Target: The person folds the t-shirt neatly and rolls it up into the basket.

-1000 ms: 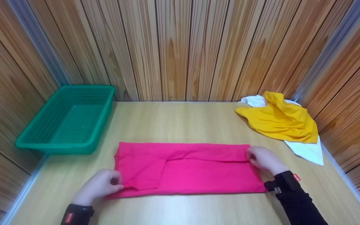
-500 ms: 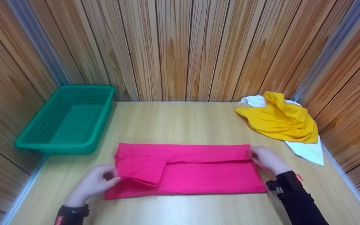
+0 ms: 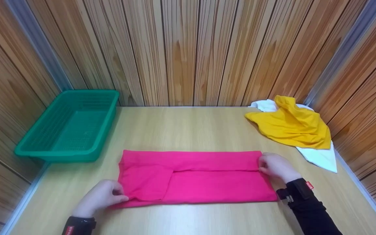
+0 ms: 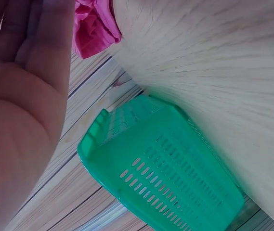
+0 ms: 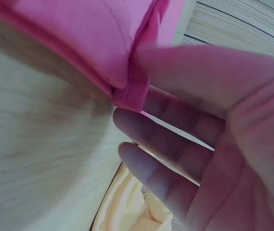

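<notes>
A pink shirt (image 3: 207,186) lies on the table in a long folded strip, with a sleeve (image 3: 147,182) laid flat over its left part. At the strip's lower left corner, my left hand (image 3: 101,195) pinches the fabric edge between thumb and forefinger. In the left wrist view the left hand's (image 4: 16,106) fingertips are out of frame, and a bunched bit of pink cloth (image 4: 94,29) shows past it. My right hand (image 3: 277,167) holds the upper right end. Up close in the right wrist view, its thumb and forefinger pinch the folded hem (image 5: 134,91), while the other fingers extend below.
A green plastic basket (image 3: 67,152) stands at the back left of the table (image 3: 181,127). Toward the back right corner a crumpled yellow cloth (image 3: 295,127) lies over a white cloth (image 3: 321,158). Wood-panelled walls (image 3: 181,52) enclose the left, back and right.
My left hand rose slightly with the sleeve's lower edge lifting, then came back down to the lower left corner, and the sleeve lies flatter. My right hand stays almost still.
</notes>
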